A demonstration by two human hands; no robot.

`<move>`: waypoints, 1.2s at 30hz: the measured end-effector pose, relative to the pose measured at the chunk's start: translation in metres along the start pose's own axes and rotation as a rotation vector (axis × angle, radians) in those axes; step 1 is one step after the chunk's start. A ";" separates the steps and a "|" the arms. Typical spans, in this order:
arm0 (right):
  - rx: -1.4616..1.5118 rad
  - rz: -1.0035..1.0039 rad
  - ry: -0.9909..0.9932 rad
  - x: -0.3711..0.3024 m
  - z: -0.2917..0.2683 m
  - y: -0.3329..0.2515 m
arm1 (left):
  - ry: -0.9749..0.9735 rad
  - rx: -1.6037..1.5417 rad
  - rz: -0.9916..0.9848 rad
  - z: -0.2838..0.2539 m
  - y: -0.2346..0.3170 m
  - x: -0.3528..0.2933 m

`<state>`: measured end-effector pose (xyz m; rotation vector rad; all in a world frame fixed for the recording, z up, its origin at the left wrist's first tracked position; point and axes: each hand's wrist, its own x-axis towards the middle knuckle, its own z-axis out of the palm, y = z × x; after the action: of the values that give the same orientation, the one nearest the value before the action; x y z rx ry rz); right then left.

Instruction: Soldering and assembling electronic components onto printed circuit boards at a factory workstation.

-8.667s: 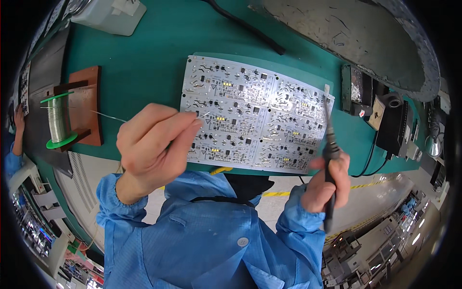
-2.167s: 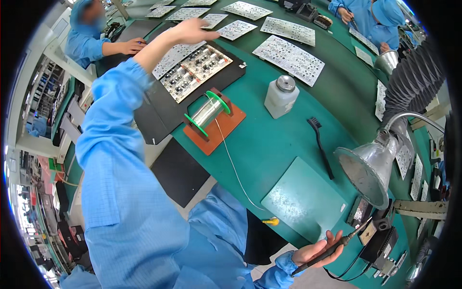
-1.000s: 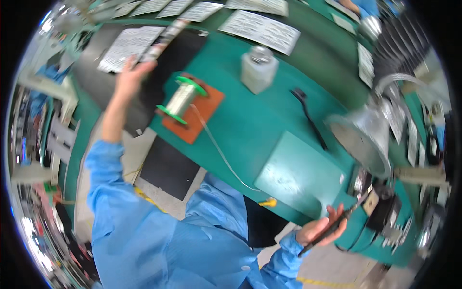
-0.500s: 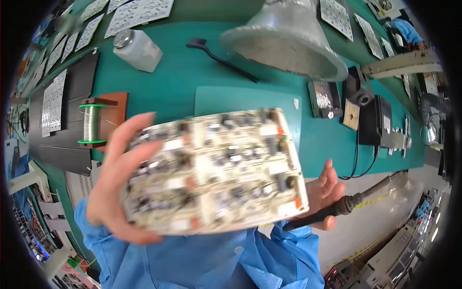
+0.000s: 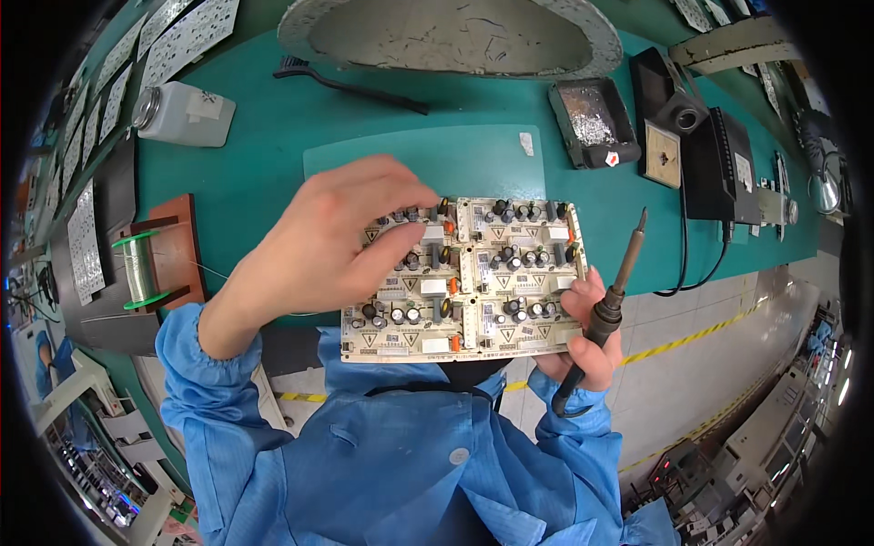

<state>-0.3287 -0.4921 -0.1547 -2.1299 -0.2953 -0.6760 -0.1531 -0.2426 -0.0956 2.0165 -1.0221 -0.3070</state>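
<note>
A cream panel of circuit boards, dense with capacitors, is held up at the bench's near edge, component side facing me. My left hand reaches over its upper left part. Thumb and forefinger there are bent and apart, with components showing between their tips; whether they touch any is unclear. My right hand grips a soldering iron, its tip pointing up and away from the panel. Fingers of that same hand also rest on the panel's right edge.
A solder wire spool stands on a brown holder at left. Behind are a white bottle, a black brush and a large hood. To the right sit a solder dross tray, an iron stand and a black box.
The left hand has let go of the panel's left edge and moved over its upper left. The panel has turned and shifted right; the iron now points up more steeply.
</note>
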 end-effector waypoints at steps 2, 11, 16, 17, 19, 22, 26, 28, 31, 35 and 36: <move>-0.002 -0.046 0.027 0.005 0.003 0.002 | -0.043 -0.065 -0.040 0.006 -0.001 0.011; 0.119 0.046 0.021 -0.033 0.006 0.017 | -0.323 0.089 -0.093 0.009 0.003 0.037; 0.822 0.252 0.269 -0.052 0.035 0.027 | -0.065 0.011 -0.061 0.020 0.006 0.047; 1.234 0.583 0.196 -0.042 0.023 0.011 | -0.063 0.004 -0.051 0.024 0.008 0.054; 1.370 0.441 0.253 -0.037 0.033 0.009 | -0.011 0.032 0.020 0.032 0.016 0.073; 1.357 0.424 0.236 -0.035 0.036 0.010 | 0.092 0.093 0.198 0.061 0.013 0.108; 1.314 0.374 0.323 -0.041 0.045 0.017 | 0.138 0.245 0.277 0.086 0.013 0.145; 1.369 0.332 0.304 -0.034 0.047 0.015 | 0.210 0.415 0.392 0.093 0.010 0.156; 1.355 0.343 0.362 -0.037 0.049 0.015 | 0.204 0.459 0.488 0.101 0.005 0.160; 1.339 0.368 0.437 -0.042 0.053 0.016 | 0.181 0.505 0.548 0.101 0.002 0.156; 1.339 0.377 0.450 -0.042 0.054 0.017 | 0.165 0.515 0.557 0.099 0.002 0.154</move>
<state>-0.3369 -0.4579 -0.2162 -0.6950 -0.0380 -0.4752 -0.1087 -0.4164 -0.1335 2.0349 -1.6121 0.4542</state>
